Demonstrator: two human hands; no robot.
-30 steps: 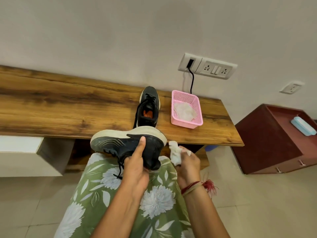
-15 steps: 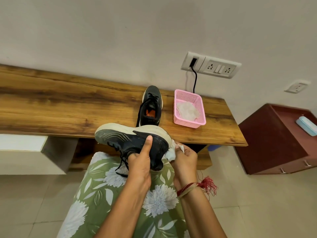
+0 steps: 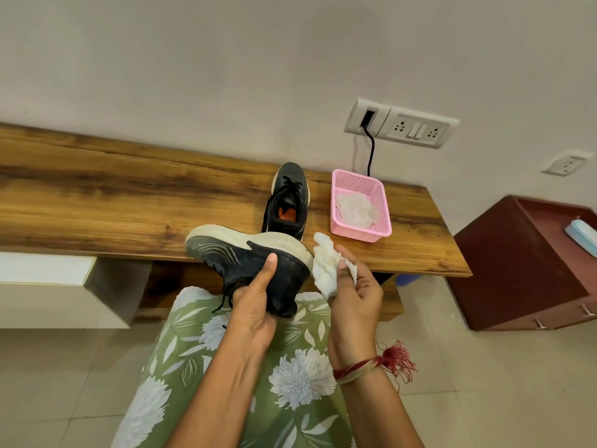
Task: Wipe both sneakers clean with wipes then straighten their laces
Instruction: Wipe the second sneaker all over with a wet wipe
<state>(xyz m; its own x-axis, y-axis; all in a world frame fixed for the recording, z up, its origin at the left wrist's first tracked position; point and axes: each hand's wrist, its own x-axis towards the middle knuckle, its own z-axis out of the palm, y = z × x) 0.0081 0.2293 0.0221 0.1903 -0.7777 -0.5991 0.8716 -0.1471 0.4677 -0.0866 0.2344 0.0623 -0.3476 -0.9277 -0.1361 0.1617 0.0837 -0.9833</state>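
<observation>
The wooden worktop (image 3: 129, 205) runs across the view from 9 to 3 o'clock, against the wall. In front of its near edge, above the person's lap, is the held sneaker (image 3: 226, 257). It is tipped over so that the pale sole rim faces up and away. Its long axis lies roughly from 9 to 4 o'clock, and the narrower end, apparently the toe, points to 9. The second sneaker (image 3: 289, 195) stands upright on the worktop at 12 o'clock from the held one. Its toe points to 12 at the wall and its opening faces the person. At its 3 o'clock, just beside it but apart, is a pink basket (image 3: 384, 205) holding spare wipes (image 3: 355, 208).

The left hand (image 3: 255, 305) grips the held sneaker from below near the collar, with the thumb pressed up the dark side panel. The right hand (image 3: 355, 305) pinches a crumpled white wipe (image 3: 324, 266) at 3 o'clock of the sneaker's heel end. Whether the wipe touches the sole cannot be told. A lace end (image 3: 221, 303) dangles from the sneaker at 6 o'clock.

The sneaker looks light, with a firm sole and a soft upper that gives under pressure. The collar or midfoot therefore seems the steadiest place to hold it while rubbing. The wipe is limp and probably damp, so it likely works best bunched up. The laces are thin and floppy and would best be pulled from their ends.
</observation>
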